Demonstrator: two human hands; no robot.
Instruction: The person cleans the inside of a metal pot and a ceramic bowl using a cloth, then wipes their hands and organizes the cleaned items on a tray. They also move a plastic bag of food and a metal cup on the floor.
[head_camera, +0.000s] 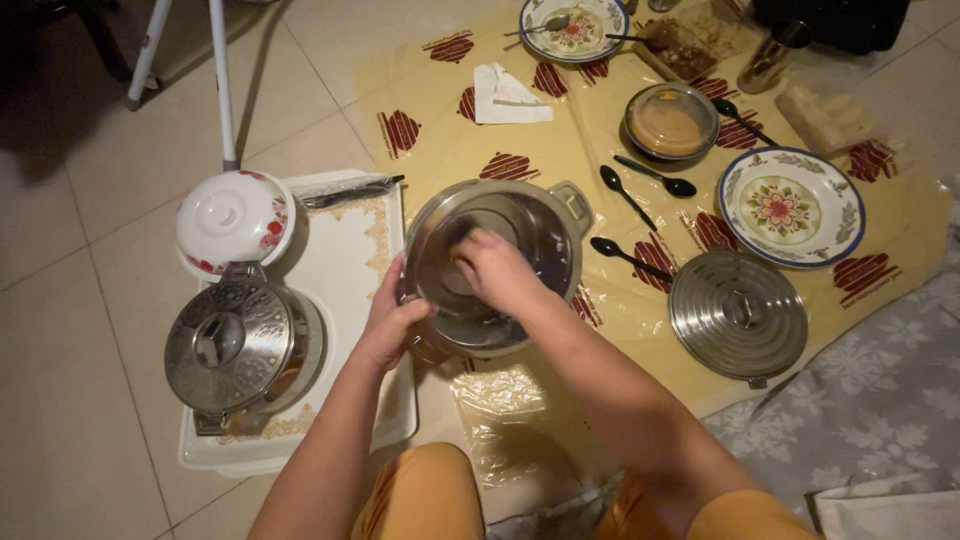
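Note:
A steel pot (540, 215) tilts toward me in the middle of a yellow plastic floor sheet (440, 90). My left hand (392, 318) grips its near-left rim. Reaching inside the pot, my right hand (492, 268) has its fingers curled; whatever it holds or touches is hidden. The pot's round steel lid (738, 313) lies flat to the right on the sheet.
A white tray (345, 250) on the left carries a lidded steel pot (235, 345) and a white flowered casserole (235, 220). Three black spoons (628, 256), two flowered plates (792, 207), a covered bowl of sauce (671, 122) and a folded napkin (505, 98) lie beyond.

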